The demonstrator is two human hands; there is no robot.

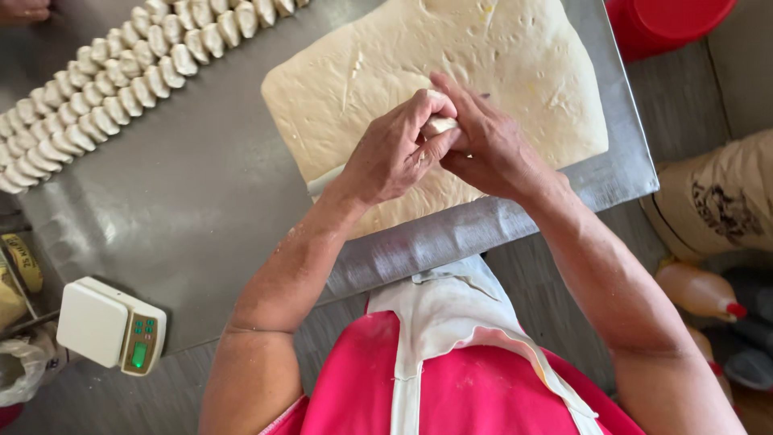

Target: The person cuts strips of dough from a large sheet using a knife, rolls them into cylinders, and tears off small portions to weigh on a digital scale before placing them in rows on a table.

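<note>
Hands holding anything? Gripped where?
Both. A small dough piece is pinched between the fingertips of the left hand and right hand, over the dough slab. Most of the piece is hidden.

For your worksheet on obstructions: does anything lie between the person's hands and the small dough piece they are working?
Nothing visible does. The left hand and right hand both hold the small dough piece directly, above the large dough slab on the metal table.

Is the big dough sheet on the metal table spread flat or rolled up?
Spread flat: the dough sheet lies open on the metal table.
</note>
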